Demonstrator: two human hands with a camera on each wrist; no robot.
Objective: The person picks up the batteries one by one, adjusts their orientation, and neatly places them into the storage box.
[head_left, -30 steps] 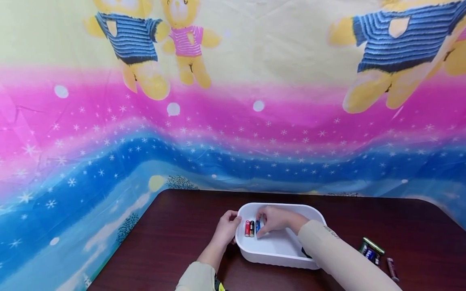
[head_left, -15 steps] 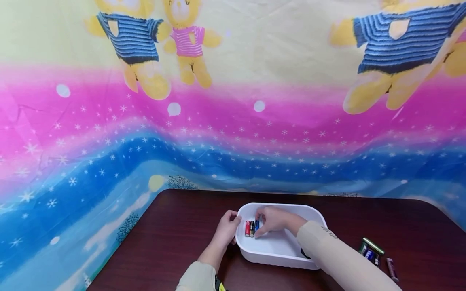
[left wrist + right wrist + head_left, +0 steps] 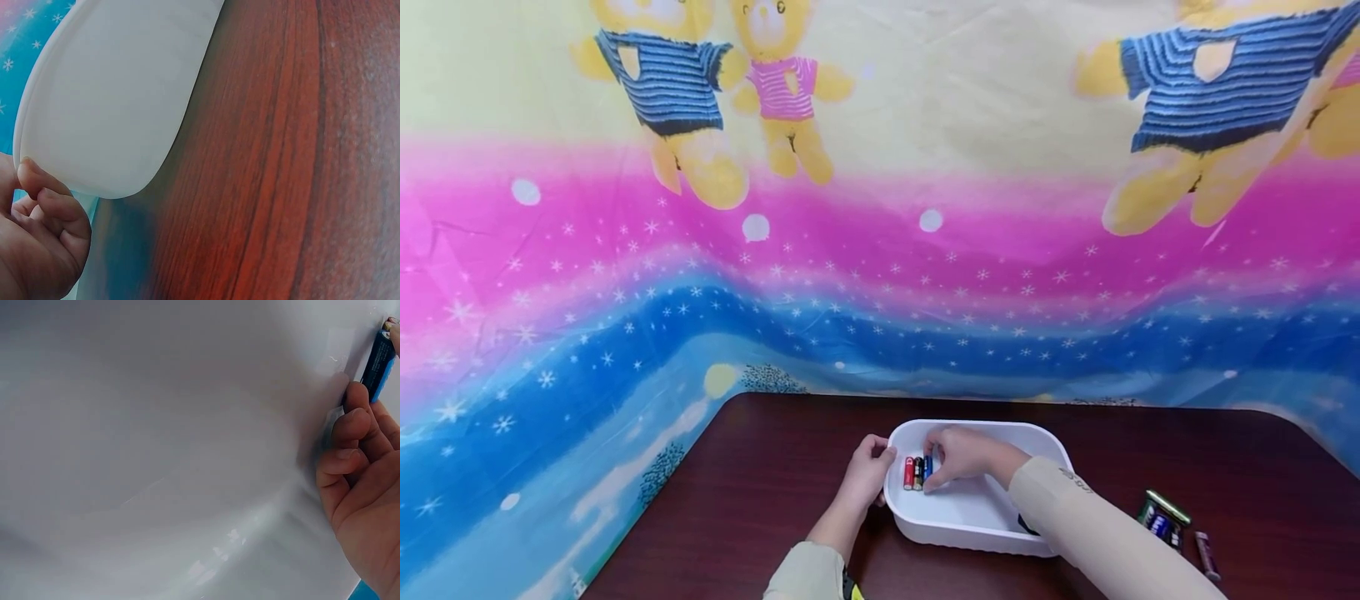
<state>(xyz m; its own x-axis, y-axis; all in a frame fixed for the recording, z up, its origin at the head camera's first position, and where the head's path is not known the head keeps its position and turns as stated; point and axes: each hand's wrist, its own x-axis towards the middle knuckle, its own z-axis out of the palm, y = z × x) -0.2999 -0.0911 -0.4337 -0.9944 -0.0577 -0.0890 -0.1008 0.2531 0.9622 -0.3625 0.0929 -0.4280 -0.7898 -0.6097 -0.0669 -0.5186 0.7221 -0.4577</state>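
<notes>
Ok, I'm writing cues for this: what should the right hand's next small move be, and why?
Probably let go of the blue battery: the right hand has it lined up beside the black-and-gold battery and the red battery in the white tray, and more batteries lie outside.

Red-brown wood-grained table [image 3: 745, 492]: white tub [image 3: 970, 537] on it; battery cluster [image 3: 1161, 525] at right, purplish cylinder [image 3: 1207, 557] beside.

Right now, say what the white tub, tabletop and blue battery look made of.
White tub: probably plastic, smooth, with soft highlights. Tabletop: wood or laminate, light sheen, with streaked grain. Blue battery: likely metal in a smooth printed wrap; fine lettering shows.
</notes>
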